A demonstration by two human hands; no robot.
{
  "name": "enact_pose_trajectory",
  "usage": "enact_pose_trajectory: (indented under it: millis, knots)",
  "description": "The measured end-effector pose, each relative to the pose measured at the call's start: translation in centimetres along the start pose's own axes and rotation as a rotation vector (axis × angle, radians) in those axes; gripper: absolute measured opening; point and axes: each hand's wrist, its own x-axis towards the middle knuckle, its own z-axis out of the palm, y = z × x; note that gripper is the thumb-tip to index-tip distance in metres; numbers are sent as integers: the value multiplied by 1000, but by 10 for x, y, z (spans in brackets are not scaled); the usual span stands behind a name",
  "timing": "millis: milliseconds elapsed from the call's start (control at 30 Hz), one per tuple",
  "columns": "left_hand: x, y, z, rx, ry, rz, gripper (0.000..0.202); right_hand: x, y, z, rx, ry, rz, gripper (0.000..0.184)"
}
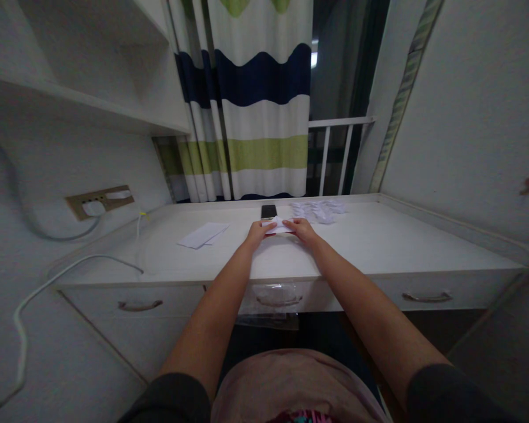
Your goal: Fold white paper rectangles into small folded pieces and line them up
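While your forearms (230, 279) stretch forward and angle inward, your left grip (256, 232) and right grip (305, 228) are closed, pinching opposite ends of the folded white paper (279, 226) over the bench (388, 241), near the dark phone (268, 211).

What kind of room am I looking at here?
Probably a bedroom or small study at home: a white built-in desk with drawers runs between the walls, a striped curtain hangs behind it, and a shelf sits above a wall socket on the left.
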Motion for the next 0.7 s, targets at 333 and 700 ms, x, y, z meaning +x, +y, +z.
enact_pose_trajectory:
  millis: [333,700]
  knots:
    - [7,-7,-5,54,-14,52,40,1,2,2,-70,56,-116,46]
    - [-4,2,0,135,41,120,50,-7,-5,5,-142,56,-169,49]
